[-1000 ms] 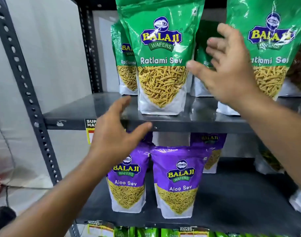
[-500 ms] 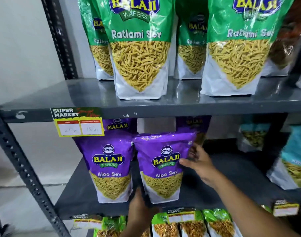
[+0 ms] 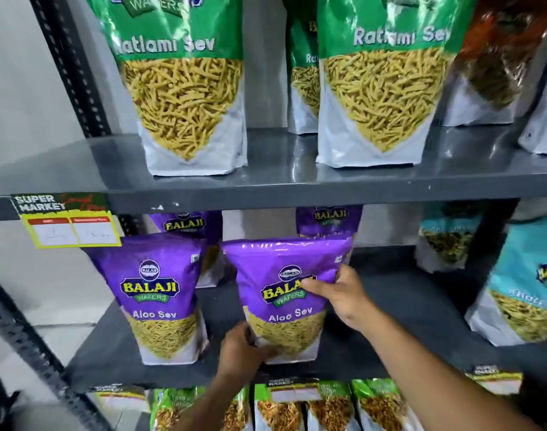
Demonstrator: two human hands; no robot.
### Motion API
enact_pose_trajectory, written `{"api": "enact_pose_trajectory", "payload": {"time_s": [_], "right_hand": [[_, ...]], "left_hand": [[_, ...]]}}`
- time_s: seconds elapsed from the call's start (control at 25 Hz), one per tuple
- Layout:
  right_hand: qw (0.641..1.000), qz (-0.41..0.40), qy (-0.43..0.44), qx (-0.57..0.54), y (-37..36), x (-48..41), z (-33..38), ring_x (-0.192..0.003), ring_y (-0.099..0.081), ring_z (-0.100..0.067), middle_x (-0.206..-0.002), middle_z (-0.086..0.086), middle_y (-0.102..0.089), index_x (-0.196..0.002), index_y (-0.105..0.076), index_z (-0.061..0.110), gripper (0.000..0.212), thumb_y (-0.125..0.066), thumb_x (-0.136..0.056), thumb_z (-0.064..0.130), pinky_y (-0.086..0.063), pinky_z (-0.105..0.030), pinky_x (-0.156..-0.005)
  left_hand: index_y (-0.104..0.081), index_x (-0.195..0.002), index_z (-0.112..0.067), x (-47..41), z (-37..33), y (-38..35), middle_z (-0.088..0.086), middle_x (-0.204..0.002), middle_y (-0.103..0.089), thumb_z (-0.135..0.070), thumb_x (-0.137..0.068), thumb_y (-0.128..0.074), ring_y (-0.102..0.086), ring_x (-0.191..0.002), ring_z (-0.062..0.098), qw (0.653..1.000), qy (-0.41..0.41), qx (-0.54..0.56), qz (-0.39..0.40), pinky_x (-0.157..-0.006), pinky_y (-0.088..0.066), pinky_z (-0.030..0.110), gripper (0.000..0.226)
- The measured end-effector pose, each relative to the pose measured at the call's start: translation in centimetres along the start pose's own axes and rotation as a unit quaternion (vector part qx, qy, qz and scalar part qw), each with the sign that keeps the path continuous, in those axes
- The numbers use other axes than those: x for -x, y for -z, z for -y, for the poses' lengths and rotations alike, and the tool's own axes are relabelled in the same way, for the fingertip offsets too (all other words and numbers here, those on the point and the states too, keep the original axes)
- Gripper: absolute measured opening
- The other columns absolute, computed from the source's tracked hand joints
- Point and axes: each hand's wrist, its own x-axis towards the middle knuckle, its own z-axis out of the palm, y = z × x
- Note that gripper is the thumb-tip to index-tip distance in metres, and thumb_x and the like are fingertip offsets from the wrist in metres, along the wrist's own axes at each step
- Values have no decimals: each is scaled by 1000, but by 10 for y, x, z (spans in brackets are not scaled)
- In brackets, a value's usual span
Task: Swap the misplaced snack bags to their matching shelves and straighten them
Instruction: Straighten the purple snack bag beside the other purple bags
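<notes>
purple aloo sev bag (image 3: 284, 293) stands at the front of the middle shelf (image 3: 390, 306), just right of a matching purple bag (image 3: 160, 297). right hand (image 3: 343, 293) grips its upper right edge, thumb across the logo; left hand (image 3: 244, 353) clasps its lower left corner. green ratlami sev bags (image 3: 185, 98) line the upper shelf (image 3: 281, 181).
</notes>
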Motion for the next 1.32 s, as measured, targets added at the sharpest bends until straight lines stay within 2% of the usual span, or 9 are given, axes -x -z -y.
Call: {"api": "enact_pose_trajectory", "payload": {"time_s": [0.08,0.2,0.36,0.48,0.72,0.88,1.04,1.2,1.32], "right_hand": [[1000,-6,8,-9,33,3,12,-70,-72,-14,-78,1,-79,-81,-75,15,30,-80,-53,7,-58,-25,-62],[1000,-20,12,-18,80,6,27,-71,-73,-17,-80,-1,-79,-83,-73,14,31,-80,-54,7,-59,-28,-63],[1000,-21,5,-6,122,5,36,-74,-73,-19,-83,-2,-79,-86,-72,12,35,-82,-52,12,-59,-29,-65],[1000,3,-1,14,132,0,35,-77,-73,-19,-84,-2,-79,-89,-71,10,36,-81,-55,10,-59,-30,-69],[1000,20,-14,-6,136,-9,24,-80,-73,-21,-86,-4,-79,-89,-71,12,35,-81,-55,9,-60,-31,-70],[999,34,-32,-15,135,-13,20,-80,-73,-22,-86,-5,-79,-90,-70,11,42,-85,-52,17,-60,-30,-69],[999,33,-31,-13,132,-16,18,-81,-73,-23,-88,-6,-79,-94,-69,11,43,-85,-55,17,-60,-31,-69],[998,29,-46,23,141,-9,6,-94,-72,-23,-100,-3,-77,-106,-61,20,74,-95,-41,32,-59,-32,-72],[987,63,-87,120,168,15,-15,-117,-60,-11,-125,7,-65,-134,-43,26,111,-96,-37,35,-50,-32,-95]], "left_hand": [[-68,-69,-20,0,-12,-29,-26,-68,-74,-10,-47,-92,-62,-59,-14,999,-10,11,29,-51,-45,6,34],[-72,-75,-23,-1,-30,-70,-16,-79,-79,-15,-46,-92,-69,-71,-4,998,-13,31,61,-59,-51,15,37],[-71,-74,-34,-2,-45,-114,-22,-79,-77,-19,-46,-91,-70,-73,-6,997,-17,45,60,-57,-50,11,38],[-70,-79,-37,-1,-44,-123,-22,-82,-77,-28,-44,-91,-72,-77,-2,998,-16,44,39,-60,-54,14,41],[-68,-78,-36,-3,-39,-126,-20,-83,-78,-29,-46,-91,-71,-79,-1,999,-5,34,11,-70,-57,26,40],[-66,-77,-32,-6,-37,-126,-23,-78,-76,-29,-50,-92,-68,-72,-9,1000,3,13,15,-62,-52,16,37],[-68,-86,-24,-9,-37,-124,-13,-86,-77,-25,-55,-92,-70,-77,-2,1000,11,7,24,-69,-56,22,39],[-66,-85,-30,-9,-35,-123,-20,-84,-77,-30,-51,-92,-70,-77,-4,999,13,21,35,-65,-56,15,43],[-65,-90,-31,-13,-29,-119,-20,-92,-77,-30,-46,-93,-72,-85,0,997,22,38,62,-72,-58,22,52]]}}
